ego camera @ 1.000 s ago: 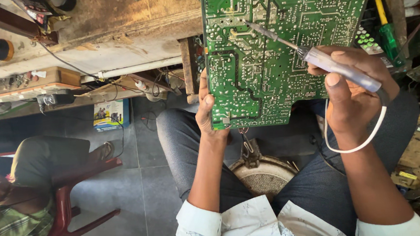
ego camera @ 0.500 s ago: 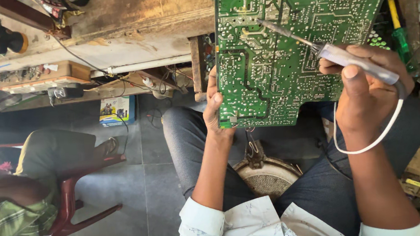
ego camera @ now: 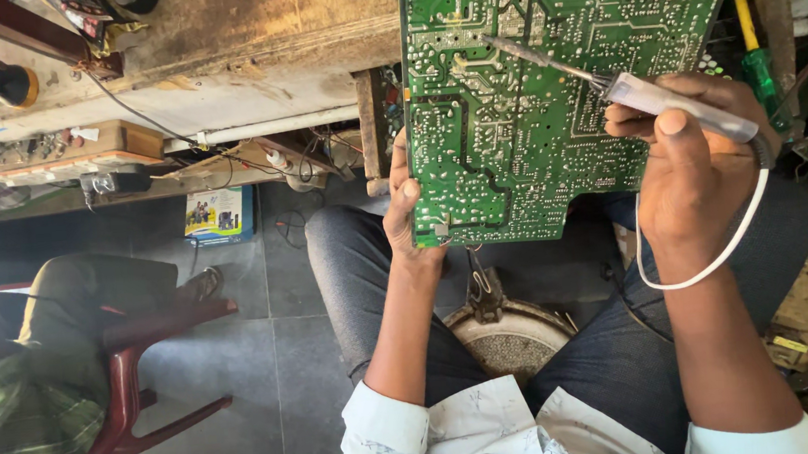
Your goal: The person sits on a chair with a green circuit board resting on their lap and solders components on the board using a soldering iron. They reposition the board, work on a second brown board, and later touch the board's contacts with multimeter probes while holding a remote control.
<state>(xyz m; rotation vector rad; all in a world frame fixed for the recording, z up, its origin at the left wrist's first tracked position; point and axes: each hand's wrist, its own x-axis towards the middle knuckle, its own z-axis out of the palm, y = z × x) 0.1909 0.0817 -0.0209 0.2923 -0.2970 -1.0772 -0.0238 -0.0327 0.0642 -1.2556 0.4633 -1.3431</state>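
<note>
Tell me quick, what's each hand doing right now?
Left hand: fingers closed on the edge of the green circuit board.
Right hand: fingers closed around a soldering iron, tip on the board.

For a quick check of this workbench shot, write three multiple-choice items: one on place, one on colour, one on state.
1. Where does the tip of the soldering iron rest?
A. On the upper middle of the circuit board
B. On the floor tiles
C. On the red chair

2. What colour is the cord that loops from the iron's handle?
A. Black
B. White
C. Yellow

3. How is the board held?
A. Lying flat on the floor
B. Clamped in a vise
C. Gripped at its lower left edge by the left hand

Answers:
1. A, the thin metal tip touches the board's solder side near the top centre.
2. B, a white loop hangs below the right hand.
3. C, the left thumb and fingers pinch the board's edge while the right hand holds the iron.
</note>
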